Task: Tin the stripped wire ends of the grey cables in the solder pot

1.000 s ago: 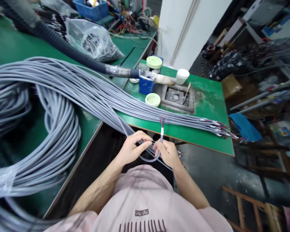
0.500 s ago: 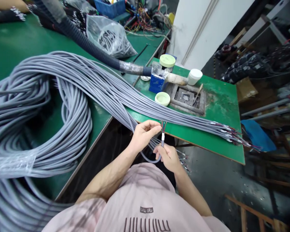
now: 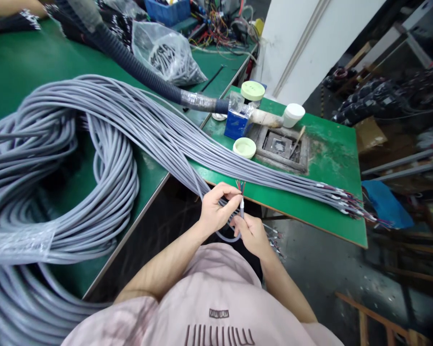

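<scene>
Between my hands a single grey cable (image 3: pixel 242 209) stands upright, with a white band near its end and several thin coloured wires (image 3: pixel 240 185) fanning out of the top. My left hand (image 3: pixel 219 204) pinches at the base of those wires, thumb and forefinger by the white band. Lower down, my right hand (image 3: pixel 250 231) is closed around the grey sheath, and the cable loops away below it to the left. Just beyond my hands lies a thick bundle of grey cables (image 3: pixel 260 174), its stripped, white-banded ends (image 3: pixel 342 198) at the right.
A large cable coil (image 3: pixel 126 192) wrapped in clear film fills the left bench. A ribbed hose (image 3: pixel 144 79) reaches a blue box (image 3: pixel 236 124). Around the soot-stained square pot (image 3: pixel 281 146) stand a pale green lid (image 3: pixel 244 147) and a white cup (image 3: pixel 293 114). A bag (image 3: pixel 169 55) lies behind.
My left hand has shifted slightly right and down, its fingers now closer over the base of the wires. My right hand keeps its hold on the cable.
</scene>
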Action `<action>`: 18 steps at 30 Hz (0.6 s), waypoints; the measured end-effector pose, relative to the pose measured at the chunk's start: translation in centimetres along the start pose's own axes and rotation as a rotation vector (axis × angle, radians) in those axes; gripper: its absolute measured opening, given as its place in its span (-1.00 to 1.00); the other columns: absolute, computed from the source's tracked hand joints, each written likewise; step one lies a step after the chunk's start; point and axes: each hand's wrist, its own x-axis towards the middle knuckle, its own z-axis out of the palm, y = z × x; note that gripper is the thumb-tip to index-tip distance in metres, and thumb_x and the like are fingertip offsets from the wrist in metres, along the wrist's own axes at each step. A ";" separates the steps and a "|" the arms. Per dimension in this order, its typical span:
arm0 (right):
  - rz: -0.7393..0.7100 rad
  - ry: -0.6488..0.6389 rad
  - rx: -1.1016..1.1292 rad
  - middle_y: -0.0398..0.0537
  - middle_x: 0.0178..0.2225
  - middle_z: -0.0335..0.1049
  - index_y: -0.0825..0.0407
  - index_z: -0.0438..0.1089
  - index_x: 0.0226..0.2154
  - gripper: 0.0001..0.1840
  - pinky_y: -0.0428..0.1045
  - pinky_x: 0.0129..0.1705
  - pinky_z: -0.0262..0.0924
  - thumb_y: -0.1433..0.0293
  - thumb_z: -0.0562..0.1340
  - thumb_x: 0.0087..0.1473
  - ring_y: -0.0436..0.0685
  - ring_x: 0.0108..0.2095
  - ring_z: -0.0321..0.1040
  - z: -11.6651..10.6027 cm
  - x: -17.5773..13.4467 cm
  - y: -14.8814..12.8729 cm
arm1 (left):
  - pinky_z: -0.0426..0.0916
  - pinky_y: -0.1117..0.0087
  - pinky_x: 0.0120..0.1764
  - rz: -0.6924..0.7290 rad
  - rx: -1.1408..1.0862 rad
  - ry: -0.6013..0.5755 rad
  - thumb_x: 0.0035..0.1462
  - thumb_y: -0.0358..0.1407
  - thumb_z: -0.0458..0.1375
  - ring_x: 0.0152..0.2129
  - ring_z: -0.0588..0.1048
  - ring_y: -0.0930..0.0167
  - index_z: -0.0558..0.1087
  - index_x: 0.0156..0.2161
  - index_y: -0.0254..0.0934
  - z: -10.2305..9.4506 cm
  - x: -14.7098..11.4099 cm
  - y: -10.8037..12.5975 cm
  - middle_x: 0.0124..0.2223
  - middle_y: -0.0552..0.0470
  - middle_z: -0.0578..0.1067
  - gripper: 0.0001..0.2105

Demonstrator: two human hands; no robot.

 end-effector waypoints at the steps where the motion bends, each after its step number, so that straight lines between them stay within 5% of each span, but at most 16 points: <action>1: -0.008 0.002 -0.023 -0.15 -0.67 0.34 0.05 0.35 -0.52 -0.59 -0.10 -0.47 0.17 0.23 0.01 0.25 0.00 -0.61 0.31 0.0 0.1 0.0 | 0.32 0.44 -0.37 0.001 0.011 -0.014 0.05 -0.31 0.24 -0.50 0.39 0.50 0.51 -0.36 -0.26 -0.1 0.1 0.0 -0.46 0.08 0.45 -0.94; 10: -0.012 -0.015 -0.183 -0.13 -0.64 0.36 0.04 0.35 -0.47 -0.65 -0.08 -0.48 0.12 0.26 0.01 0.23 0.03 -0.61 0.30 0.0 0.4 -0.4 | 0.33 0.45 -0.37 -0.241 -0.086 0.002 -0.01 -0.25 0.30 -0.49 0.41 0.49 0.54 -0.36 -0.27 -0.7 0.7 0.0 -0.42 0.06 0.49 -0.86; 18: 0.014 -0.015 -0.148 -0.12 -0.62 0.37 0.01 0.36 -0.50 -0.64 -0.06 -0.47 0.13 0.24 0.04 0.23 0.04 -0.59 0.30 -0.2 0.5 -0.7 | 0.33 0.44 -0.37 -0.205 -0.039 -0.011 -0.01 -0.22 0.30 -0.49 0.42 0.47 0.53 -0.40 -0.27 -0.9 0.9 0.4 -0.45 0.06 0.48 -0.86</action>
